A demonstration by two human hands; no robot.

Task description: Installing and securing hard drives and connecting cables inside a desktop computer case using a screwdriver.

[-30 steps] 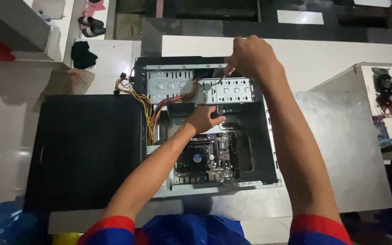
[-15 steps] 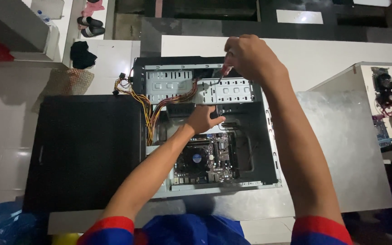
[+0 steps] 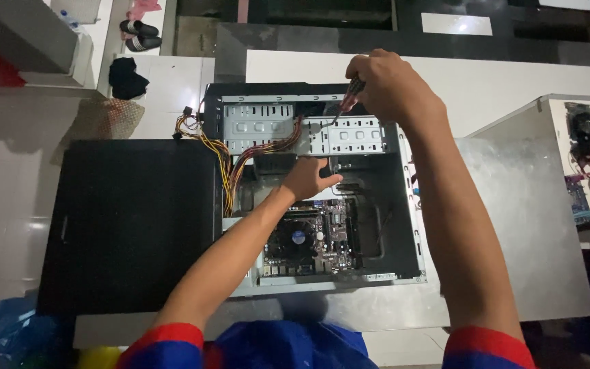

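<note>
Head view, looking straight down. Open computer case lying on its side on a pale table, inside fully exposed. Right hand above the case's far edge, fingers clenched around the handle of a screwdriver (dark grip with red, shaft slanting down and left), tip at the grey perforated drive cage. Left hand down inside the case, just below that cage, fingers curled against its lower edge; whether gripping something there cannot be told. Motherboard nearer the body, with a round cooler fan on its left part. Bundle of yellow, red and black wires running down the left side of the case, connectors spilling over the upper left corner. Black side panel flat just beside the case on the left; grey metal panel flat on the right. Farther off, upper left: a dark cloth and a pair of sandals on the floor.
</note>
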